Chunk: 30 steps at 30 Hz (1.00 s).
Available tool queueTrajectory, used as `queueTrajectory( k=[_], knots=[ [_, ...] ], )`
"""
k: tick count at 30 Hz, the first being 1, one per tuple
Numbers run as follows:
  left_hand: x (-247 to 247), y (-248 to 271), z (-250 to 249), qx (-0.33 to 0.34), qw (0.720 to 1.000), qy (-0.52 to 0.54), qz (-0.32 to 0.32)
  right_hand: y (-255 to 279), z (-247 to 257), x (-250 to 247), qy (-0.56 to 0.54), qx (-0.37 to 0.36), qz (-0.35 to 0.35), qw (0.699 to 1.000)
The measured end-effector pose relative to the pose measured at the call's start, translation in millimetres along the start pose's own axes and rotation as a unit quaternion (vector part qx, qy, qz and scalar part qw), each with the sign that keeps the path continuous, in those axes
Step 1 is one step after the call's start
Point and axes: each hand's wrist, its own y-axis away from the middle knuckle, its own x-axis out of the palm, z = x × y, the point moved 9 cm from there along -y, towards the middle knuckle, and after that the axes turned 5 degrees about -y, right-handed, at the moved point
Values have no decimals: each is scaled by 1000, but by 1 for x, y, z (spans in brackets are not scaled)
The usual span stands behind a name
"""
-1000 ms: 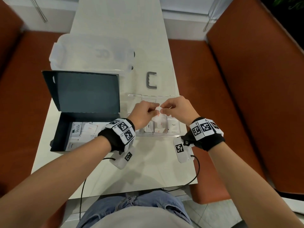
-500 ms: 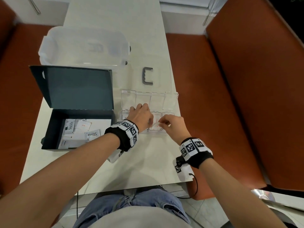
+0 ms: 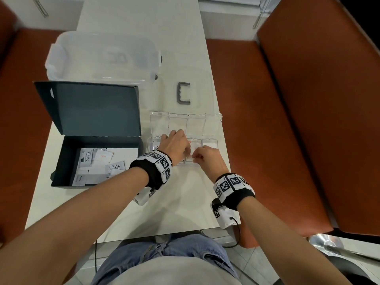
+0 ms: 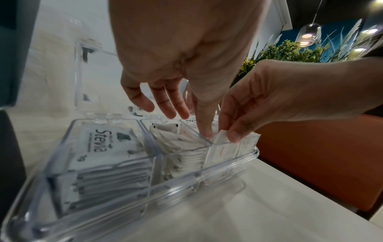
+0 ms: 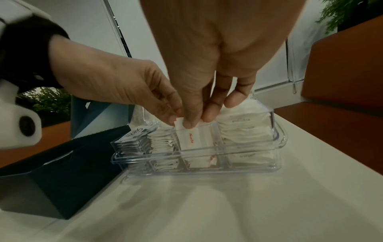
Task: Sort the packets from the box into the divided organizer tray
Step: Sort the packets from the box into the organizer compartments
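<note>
Right hand [image 5: 207, 91] and left hand [image 5: 128, 88] pinch one packet [image 5: 187, 136] over the four-compartment tray [image 5: 277, 135].

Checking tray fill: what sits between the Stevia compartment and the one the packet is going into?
One compartment of white packets, seen in both wrist views.
</note>
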Motion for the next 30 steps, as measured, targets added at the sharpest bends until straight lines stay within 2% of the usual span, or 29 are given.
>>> queueTrajectory(
  k=[18,24,27,30],
  knots=[
    [-10,9,2,16,999,38,-8,-8,12,-4,61,-9,27,998],
    [-45,30,19,15,990,135,-39,-6,35,-66,16,-34,-80,996],
    [-67,44,32,24,976,208,-53,-8,67,-101,2,-64,-125,990],
    [-87,62,62,22,964,260,-48,-16,116,-115,-53,-105,-146,982]
  ],
)
